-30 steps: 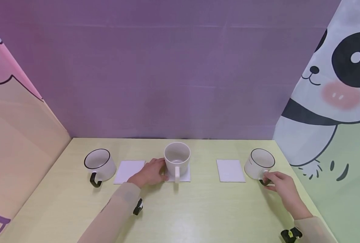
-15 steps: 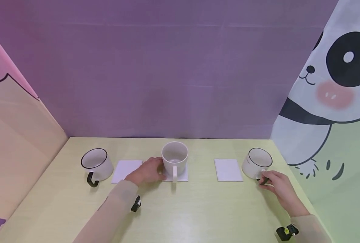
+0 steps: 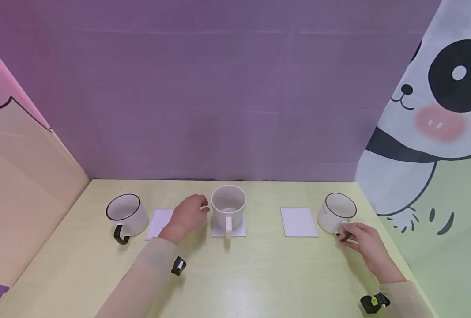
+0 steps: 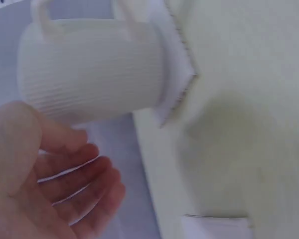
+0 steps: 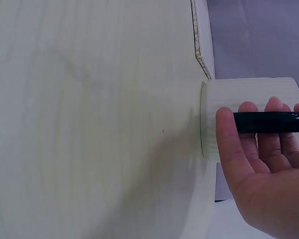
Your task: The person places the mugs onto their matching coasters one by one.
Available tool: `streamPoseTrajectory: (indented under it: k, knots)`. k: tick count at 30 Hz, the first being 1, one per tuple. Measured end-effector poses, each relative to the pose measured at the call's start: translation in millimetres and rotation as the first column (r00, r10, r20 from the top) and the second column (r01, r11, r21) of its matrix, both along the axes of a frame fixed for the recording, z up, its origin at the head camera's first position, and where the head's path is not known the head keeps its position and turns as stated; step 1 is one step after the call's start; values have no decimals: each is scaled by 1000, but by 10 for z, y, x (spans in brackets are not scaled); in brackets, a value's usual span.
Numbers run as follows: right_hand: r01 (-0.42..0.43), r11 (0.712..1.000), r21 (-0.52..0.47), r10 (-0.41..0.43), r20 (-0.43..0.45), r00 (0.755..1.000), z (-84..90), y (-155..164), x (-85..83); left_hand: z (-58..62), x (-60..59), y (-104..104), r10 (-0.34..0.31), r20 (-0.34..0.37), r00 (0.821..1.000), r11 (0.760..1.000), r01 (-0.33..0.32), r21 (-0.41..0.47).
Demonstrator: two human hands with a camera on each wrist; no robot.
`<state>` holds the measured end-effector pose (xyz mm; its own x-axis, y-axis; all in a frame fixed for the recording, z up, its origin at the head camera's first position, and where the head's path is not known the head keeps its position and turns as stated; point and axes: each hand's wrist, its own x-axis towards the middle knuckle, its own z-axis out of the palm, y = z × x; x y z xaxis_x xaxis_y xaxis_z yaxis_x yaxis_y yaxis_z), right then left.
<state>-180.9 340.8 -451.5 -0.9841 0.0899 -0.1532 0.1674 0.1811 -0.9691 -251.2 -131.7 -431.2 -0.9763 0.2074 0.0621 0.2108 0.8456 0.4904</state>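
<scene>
A plain white mug [image 3: 229,207] stands upright on the middle white coaster [image 3: 240,230], its handle toward me. Left of it, my left hand [image 3: 189,215] hovers over the left coaster [image 3: 156,224], fingers loosely bent and holding nothing. The left wrist view shows these fingers [image 4: 97,194] beside the ribbed mug [image 4: 94,74], a small gap apart in the head view. At the right, my right hand [image 3: 364,247] grips the black handle [image 5: 269,122] of a white mug [image 3: 334,214] with a black rim. That mug stands on the table, right of the right coaster [image 3: 299,222].
Another black-rimmed white mug [image 3: 128,215] with a black handle stands on the table at the far left. A purple backdrop [image 3: 219,97] rises behind the table [image 3: 251,274]. Printed side panels [image 3: 438,198] border both sides.
My left hand has let go of the plain white mug and drawn back to the left and slightly up. My right hand stays on the handle; its mug has not visibly moved on the table.
</scene>
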Motion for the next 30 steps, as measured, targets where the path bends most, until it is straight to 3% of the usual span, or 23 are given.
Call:
streamPoseTrajectory:
  k: [5, 8, 12, 15, 24, 30]
  knots:
    - [-11, 1000, 1, 11, -7, 1000, 17, 1, -4, 162, 81, 26, 108, -158, 981, 993, -98, 70]
    - [-13, 1000, 7, 13, -14, 1000, 23, -2, -5, 225, 139, 69, 169, -266, 949, 983, -144, 111]
    - [-10, 1000, 17, 10, -19, 1000, 25, -8, 2, 300, 218, 150, 218, -393, 894, 973, -169, 154]
    - [-8, 1000, 20, 8, -20, 1000, 25, -11, 10, 352, 261, 214, 218, -471, 855, 971, -144, 189]
    - [0, 999, 37, 1, -15, 1000, 8, -6, 14, 438, 306, 407, 134, -664, 736, 974, 26, 226]
    - [5, 997, 71, -5, 6, 1000, -3, -12, 11, 457, 316, 562, 83, -717, 692, 966, 120, 227]
